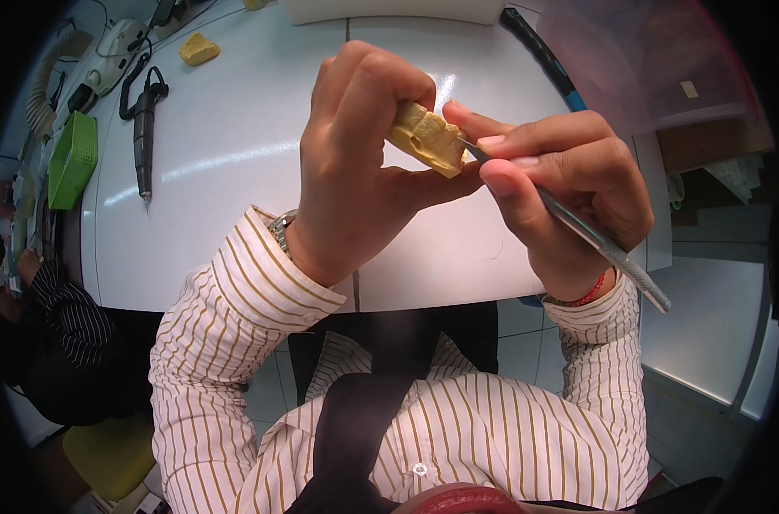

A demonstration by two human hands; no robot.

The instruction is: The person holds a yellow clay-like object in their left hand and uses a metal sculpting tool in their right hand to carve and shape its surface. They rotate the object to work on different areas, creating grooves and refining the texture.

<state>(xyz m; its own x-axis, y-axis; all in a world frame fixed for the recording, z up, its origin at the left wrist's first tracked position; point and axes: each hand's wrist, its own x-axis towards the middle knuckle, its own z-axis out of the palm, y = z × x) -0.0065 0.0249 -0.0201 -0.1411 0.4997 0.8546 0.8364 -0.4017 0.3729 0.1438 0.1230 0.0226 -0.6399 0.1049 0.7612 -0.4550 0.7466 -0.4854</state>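
Steadiness mattered in our head view: our left hand [345, 167] pinched the yellow cast [429, 144] above the white table [226, 111], our right hand [573, 176] held the metal tool [593, 235] pen-fashion, tip at the cast's edge; light strokes seemed wisest.

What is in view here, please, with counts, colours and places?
Dental cast: 1, yellow, in left hand
Carving tool: 1, silver, in right hand
Lump: 1, yellow, table's far left
Handpiece: 1, dark grey, table's left
Device: 1, white, upper left
Basket: 1, green, left
Container: 1, white, far edge
Handle: 1, black-blue, upper right
Table: 1, white, at centre
Co-worker's sleeve: 1, black striped, left
Watch: 1, silver, near left hand
Bracelet: 1, red, near right hand
Hands: 2, bare, over table
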